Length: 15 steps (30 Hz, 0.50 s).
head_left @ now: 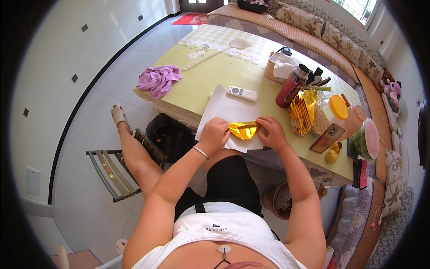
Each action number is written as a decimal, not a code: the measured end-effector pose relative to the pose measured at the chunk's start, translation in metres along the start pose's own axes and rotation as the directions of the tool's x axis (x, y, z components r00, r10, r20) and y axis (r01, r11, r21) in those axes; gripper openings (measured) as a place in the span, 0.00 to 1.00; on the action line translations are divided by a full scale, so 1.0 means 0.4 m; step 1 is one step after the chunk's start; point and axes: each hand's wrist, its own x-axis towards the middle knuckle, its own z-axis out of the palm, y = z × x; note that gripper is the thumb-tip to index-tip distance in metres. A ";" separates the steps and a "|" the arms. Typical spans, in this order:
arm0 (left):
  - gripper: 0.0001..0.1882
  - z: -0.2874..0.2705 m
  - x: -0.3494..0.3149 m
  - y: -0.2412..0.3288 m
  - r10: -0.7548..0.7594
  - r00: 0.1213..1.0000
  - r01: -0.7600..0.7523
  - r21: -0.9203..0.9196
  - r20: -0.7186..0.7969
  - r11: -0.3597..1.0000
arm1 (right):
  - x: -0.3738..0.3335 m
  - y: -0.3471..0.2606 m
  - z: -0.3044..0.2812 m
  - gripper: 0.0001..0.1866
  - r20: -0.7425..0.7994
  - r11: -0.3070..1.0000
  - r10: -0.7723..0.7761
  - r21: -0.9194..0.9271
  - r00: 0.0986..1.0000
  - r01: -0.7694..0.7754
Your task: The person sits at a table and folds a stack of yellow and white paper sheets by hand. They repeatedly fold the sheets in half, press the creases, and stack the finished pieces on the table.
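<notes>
A folded piece of shiny gold foil paper (244, 130) is stretched between my two hands, over the table's near edge. My left hand (214, 133), with a silver bangle at the wrist, pinches its left end. Its right end is pinched by the fingers of my right hand (272, 132). Beneath them lies a white sheet of paper (214, 107), with a white remote control (242, 93) on its far part. To the right, a thick stack of gold foil paper (301, 113) leans beside a dark red thermos (290, 87).
Right of the stack are a yellow-lidded jar (323, 117), a smartphone (327, 138), a small yellow fruit (332, 156) and a cut watermelon (366, 138). A purple cloth (158, 80) and a fly swatter (217, 53) lie further left. A folding stool (115, 174) stands on the floor.
</notes>
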 end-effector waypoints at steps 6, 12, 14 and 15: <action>0.10 -0.019 -0.003 -0.012 -0.051 0.998 0.046 -0.157 -0.028 0.987 | 0.009 0.030 0.037 0.16 -0.062 1.000 0.029 0.007 0.998 -0.029; 0.07 -0.014 -0.011 -0.018 -0.368 0.926 0.305 -0.416 -0.079 0.857 | 0.000 0.027 0.074 0.04 -0.092 0.743 0.485 0.567 0.869 -0.355; 0.05 -0.033 -0.002 -0.011 -0.650 0.748 0.524 -0.721 0.135 0.453 | 0.006 -0.004 0.067 0.03 -0.006 0.515 0.601 0.768 0.799 -0.381; 0.04 -0.045 -0.004 -0.014 -0.680 0.712 0.479 -0.830 0.176 0.287 | 0.012 -0.031 0.059 0.02 -0.015 0.471 0.605 0.813 0.796 -0.343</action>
